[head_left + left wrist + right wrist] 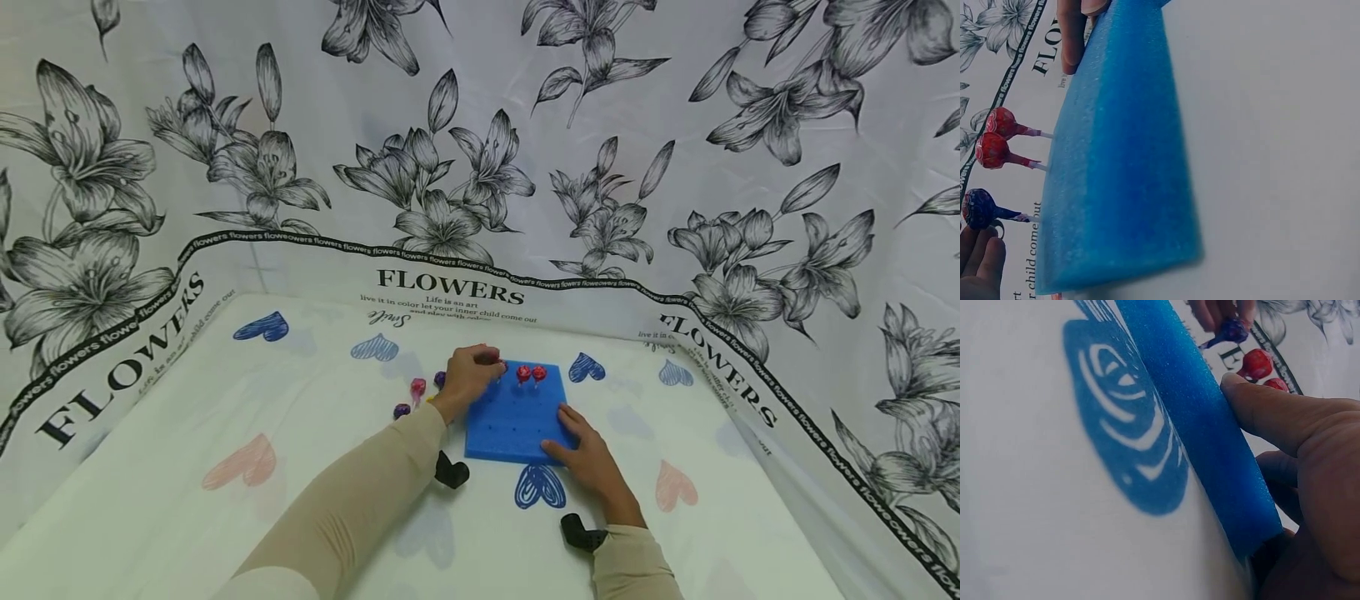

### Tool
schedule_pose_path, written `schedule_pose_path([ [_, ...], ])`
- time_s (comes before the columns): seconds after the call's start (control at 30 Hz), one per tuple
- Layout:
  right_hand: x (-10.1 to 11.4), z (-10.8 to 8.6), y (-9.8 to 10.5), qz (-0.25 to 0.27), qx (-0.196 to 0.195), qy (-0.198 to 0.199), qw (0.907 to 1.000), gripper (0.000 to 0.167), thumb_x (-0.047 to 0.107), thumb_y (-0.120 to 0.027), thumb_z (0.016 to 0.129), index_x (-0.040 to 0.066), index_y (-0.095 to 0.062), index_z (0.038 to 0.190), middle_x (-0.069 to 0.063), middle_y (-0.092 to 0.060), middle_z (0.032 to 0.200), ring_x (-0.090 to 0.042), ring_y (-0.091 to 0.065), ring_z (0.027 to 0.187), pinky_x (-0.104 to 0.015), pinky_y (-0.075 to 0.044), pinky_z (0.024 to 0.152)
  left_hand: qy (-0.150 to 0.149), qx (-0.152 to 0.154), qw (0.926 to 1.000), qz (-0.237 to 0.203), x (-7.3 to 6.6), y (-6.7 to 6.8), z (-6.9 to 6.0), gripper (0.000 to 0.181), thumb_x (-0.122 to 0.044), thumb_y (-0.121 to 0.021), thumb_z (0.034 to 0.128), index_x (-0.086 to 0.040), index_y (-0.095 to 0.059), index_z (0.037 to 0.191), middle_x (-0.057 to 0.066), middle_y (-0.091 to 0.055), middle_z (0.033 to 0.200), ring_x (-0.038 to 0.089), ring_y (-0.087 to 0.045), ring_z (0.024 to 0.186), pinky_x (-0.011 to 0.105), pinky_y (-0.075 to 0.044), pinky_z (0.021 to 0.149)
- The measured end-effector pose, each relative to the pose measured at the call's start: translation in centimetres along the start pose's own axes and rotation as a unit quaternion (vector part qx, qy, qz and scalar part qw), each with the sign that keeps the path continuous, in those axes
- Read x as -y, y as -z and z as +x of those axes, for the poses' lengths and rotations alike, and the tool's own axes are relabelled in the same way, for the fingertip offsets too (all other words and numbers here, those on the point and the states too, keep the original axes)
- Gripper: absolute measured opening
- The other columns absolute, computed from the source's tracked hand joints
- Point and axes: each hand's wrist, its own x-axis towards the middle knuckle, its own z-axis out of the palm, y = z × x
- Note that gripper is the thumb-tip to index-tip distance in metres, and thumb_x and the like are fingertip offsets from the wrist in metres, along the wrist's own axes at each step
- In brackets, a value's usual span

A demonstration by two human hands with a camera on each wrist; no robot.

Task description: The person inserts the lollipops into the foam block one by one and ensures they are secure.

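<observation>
A blue foam block (517,421) with rows of small holes lies on the table. Two red lollipops (524,375) stand in its far row, sticks down. At the block's far left, my left hand (468,379) pinches the head of a dark purple lollipop (979,209); its stick meets the block's face. The fingers (988,262) are at that head in the left wrist view. My right hand (585,446) grips the block's near right corner, thumb (1260,403) on the upper edge and the other fingers along the side, partly hidden.
Left of the block lie loose lollipops: a pink one (417,387), a purple one (401,410) and another purple one (440,379), partly behind the left hand. Black wrist mounts (452,472) show on both arms. The white cloth (315,400) has printed hearts; a floral curtain (480,150) hangs behind.
</observation>
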Motion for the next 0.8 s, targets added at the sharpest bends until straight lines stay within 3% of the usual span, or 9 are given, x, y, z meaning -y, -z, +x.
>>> schedule_pose_path([
  [0.23, -0.1, 0.0, 0.2, -0.004, 0.000, 0.012, 0.9999, 0.077, 0.039, -0.070, 0.088, 0.005, -0.036, 0.148, -0.010, -0.027, 0.155, -0.037, -0.020, 0.141, -0.054, -0.022, 0.108, -0.025, -0.026, 0.9993, -0.004, -1.3, 1.6, -0.2, 0.032, -0.016, -0.073, 0.0867, -0.009, -0.069, 0.117, 0.002, -0.068, 0.107, 0.018, -0.062, 0.102, 0.033, -0.051, 0.089],
  [0.4, -0.3, 0.0, 0.1, -0.006, 0.009, 0.004, 0.9999, 0.078, 0.042, -0.068, 0.089, 0.007, -0.034, 0.150, -0.008, -0.025, 0.156, -0.037, -0.018, 0.142, -0.054, -0.021, 0.109, -0.051, -0.034, 0.9975, -0.037, -2.4, 3.2, -0.6, 0.033, -0.013, -0.074, 0.0858, -0.009, -0.068, 0.118, 0.002, -0.068, 0.108, 0.016, -0.062, 0.102, 0.031, -0.051, 0.087],
  [0.6, -0.5, -0.3, 0.0, -0.006, 0.013, 0.005, 0.9999, 0.078, 0.043, -0.067, 0.089, 0.009, -0.034, 0.150, -0.008, -0.024, 0.157, -0.038, -0.018, 0.141, -0.055, -0.020, 0.109, -0.109, -0.024, 0.9909, -0.076, -3.7, 5.6, -1.3, 0.032, -0.009, -0.072, 0.0872, -0.005, -0.067, 0.119, 0.008, -0.067, 0.113, 0.018, -0.062, 0.104, 0.029, -0.050, 0.089],
  [0.8, -0.2, -0.2, 0.3, -0.011, 0.017, 0.010, 0.9998, 0.079, 0.045, -0.066, 0.089, 0.009, -0.033, 0.151, -0.009, -0.023, 0.157, -0.039, -0.017, 0.142, -0.055, -0.020, 0.109, -0.153, -0.039, 0.9810, -0.113, -5.2, 7.9, -2.0, 0.033, -0.005, -0.072, 0.0870, -0.001, -0.066, 0.119, 0.015, -0.065, 0.115, 0.020, -0.062, 0.105, 0.028, -0.050, 0.089],
])
